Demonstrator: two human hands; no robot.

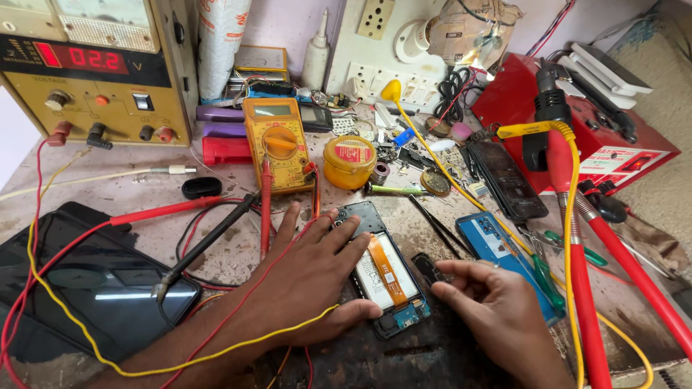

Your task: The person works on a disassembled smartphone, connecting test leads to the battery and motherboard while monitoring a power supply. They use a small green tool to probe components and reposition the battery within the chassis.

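Observation:
An opened phone (386, 277) lies back-up on the workbench, its battery and an orange ribbon cable showing. My left hand (306, 277) rests flat on its left edge, thumb pressed against the lower corner. My right hand (494, 306) is just right of the phone, its fingers pinching a small dark cover piece (430, 268) at the phone's right edge.
A yellow multimeter (277, 140) with red and black probes, a bench power supply (94, 72), a yellow round tin (349, 161), a blue phone back cover (490, 245), a dark phone (508, 180), a red station (577, 122) with hot-air handle, a black tablet (86, 288), tweezers (440, 227).

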